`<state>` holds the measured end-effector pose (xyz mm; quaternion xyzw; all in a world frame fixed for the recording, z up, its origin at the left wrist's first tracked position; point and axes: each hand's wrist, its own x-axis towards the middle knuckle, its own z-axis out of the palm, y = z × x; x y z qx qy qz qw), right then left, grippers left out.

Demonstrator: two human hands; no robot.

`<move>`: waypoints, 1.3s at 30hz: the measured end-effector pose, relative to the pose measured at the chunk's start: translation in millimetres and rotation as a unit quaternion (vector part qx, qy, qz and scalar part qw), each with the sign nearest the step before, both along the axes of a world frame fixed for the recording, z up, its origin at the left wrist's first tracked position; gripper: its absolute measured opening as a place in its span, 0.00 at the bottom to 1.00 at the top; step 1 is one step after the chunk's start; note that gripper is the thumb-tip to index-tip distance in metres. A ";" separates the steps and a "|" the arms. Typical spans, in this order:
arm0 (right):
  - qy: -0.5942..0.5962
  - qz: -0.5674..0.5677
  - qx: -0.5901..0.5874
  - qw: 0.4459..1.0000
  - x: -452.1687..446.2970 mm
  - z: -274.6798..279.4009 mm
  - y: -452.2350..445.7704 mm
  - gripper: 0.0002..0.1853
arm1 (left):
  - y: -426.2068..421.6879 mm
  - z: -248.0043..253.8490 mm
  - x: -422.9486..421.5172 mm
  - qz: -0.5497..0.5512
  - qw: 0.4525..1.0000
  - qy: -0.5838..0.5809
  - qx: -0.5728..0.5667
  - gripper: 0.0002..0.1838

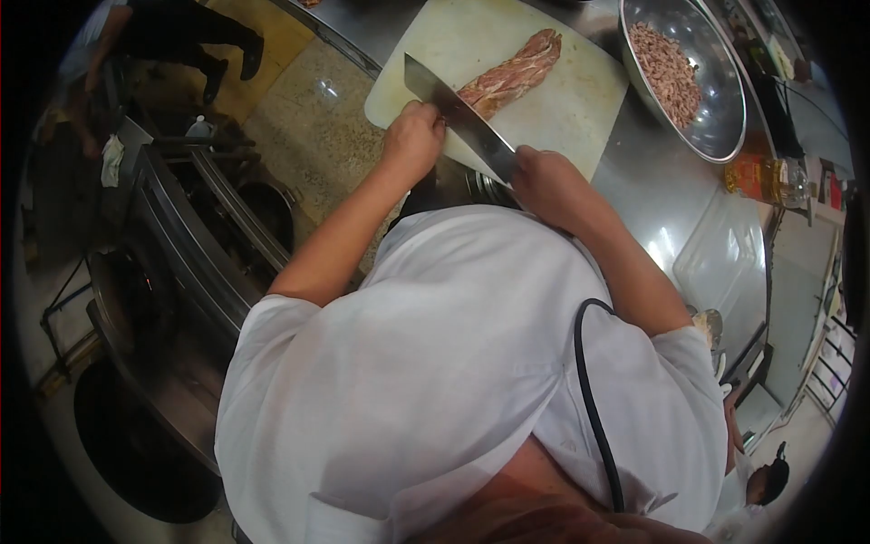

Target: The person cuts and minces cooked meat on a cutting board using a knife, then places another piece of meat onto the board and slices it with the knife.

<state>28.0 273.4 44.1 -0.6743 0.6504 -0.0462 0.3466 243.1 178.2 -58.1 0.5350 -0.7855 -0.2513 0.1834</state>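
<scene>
A long strip of raw meat [521, 74] lies slantwise on a pale cutting board [580, 122]. My right hand [551, 186] is closed around the handle of a wide-bladed kitchen knife [467, 118]. The blade crosses the meat near its lower left end and points to the upper left. On the near side of the blade, my left hand [414, 140] has its fingers curled at the meat's end, close beside the steel. Blade and fingers partly hide that grip. Whether the edge has gone into the meat, I cannot tell.
A metal bowl [720, 109] of chopped meat stands right of the board on the steel counter [639, 204]. Beyond it lies a bottle of yellow liquid [770, 179]. Metal kitchen equipment [195, 240] stands to my left. Another person's legs [195, 32] show at the upper left.
</scene>
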 end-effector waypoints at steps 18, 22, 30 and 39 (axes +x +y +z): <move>-0.119 -0.231 -0.040 0.965 -54.7 15.5 10.3 0.13 | -2.1 12.8 2.1 0.023 0.999 -0.011 -0.032 0.13; -0.045 -0.254 -0.081 0.963 -63.8 12.8 45.2 0.12 | -9.0 4.9 -5.1 -0.017 0.999 -0.034 -0.029 0.12; 0.061 -0.300 -0.053 0.950 -67.8 -22.4 64.2 0.13 | -22.5 9.2 -7.5 -0.053 0.994 -0.091 0.001 0.09; 0.050 -0.297 -0.067 0.951 -69.6 -16.9 59.1 0.13 | -72.8 24.6 -12.1 -0.032 0.991 -0.097 -0.090 0.09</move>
